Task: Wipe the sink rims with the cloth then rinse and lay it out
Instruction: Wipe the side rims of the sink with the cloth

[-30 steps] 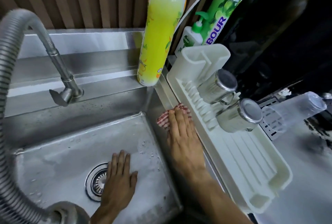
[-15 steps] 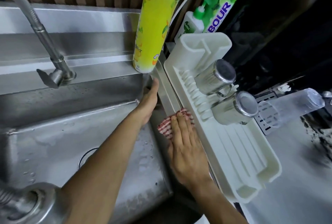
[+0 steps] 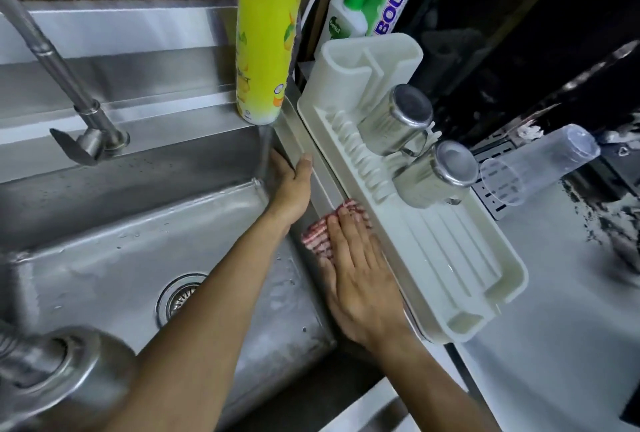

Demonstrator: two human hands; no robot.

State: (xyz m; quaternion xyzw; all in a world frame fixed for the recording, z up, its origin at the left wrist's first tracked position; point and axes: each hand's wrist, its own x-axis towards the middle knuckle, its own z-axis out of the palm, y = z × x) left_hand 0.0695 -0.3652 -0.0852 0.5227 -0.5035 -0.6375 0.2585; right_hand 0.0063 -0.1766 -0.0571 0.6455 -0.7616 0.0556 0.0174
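Change: my left hand (image 3: 292,186), spread, left the basin (image 3: 114,276) for the steel sink rim (image 3: 323,179); right hand (image 3: 360,279) presses the red-checked cloth (image 3: 317,237) flat, mid-wipe.

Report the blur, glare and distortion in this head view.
Head view: the hose fitting at lower left is close and blurred; the sink's back ledge shows bright glare; the upper right behind the drying rack is nearly black; wide-angle distortion tilts the yellow bottle; the right hand on the cloth is sharp.
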